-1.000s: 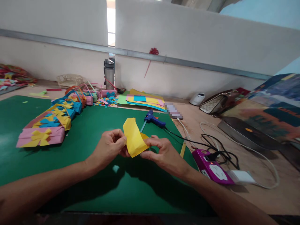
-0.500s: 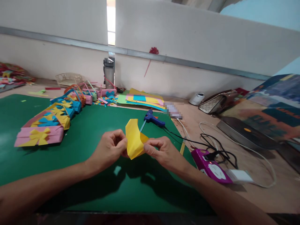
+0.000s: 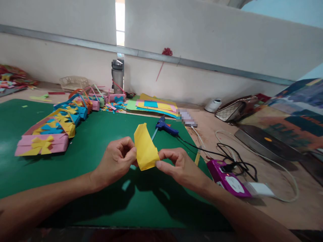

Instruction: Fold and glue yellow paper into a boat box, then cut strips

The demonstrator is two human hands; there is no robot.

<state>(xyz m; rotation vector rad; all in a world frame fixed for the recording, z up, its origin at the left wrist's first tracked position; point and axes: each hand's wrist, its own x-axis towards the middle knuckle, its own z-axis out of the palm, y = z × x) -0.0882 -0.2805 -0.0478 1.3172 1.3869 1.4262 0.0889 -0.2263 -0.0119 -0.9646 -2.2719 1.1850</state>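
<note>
While the green mat (image 3: pixel 106 129) spreads below, your left hand (image 3: pixel 112 163) pinches the left edge, your right hand (image 3: pixel 180 164) the lower right corner of folded yellow paper (image 3: pixel 145 149), held above mat, blue glue gun (image 3: pixel 165 127) just behind

Some fingers of the left hand (image 3: pixel 113 161) are hidden behind its thumb and the paper (image 3: pixel 146 151), which also hides the stick's (image 3: pixel 154 133) lower end. Pixelation blurs the phone (image 3: pixel 187 118) by the mat's (image 3: pixel 113 126) back right corner. Bits (image 3: pixel 117 107) along the mat's back edge are too small to tell apart. Picture edges cut off both forearms (image 3: pixel 45 201), the counter's (image 3: pixel 302 213) right end and a heap (image 3: pixel 11 75) toward its back left corner
</note>
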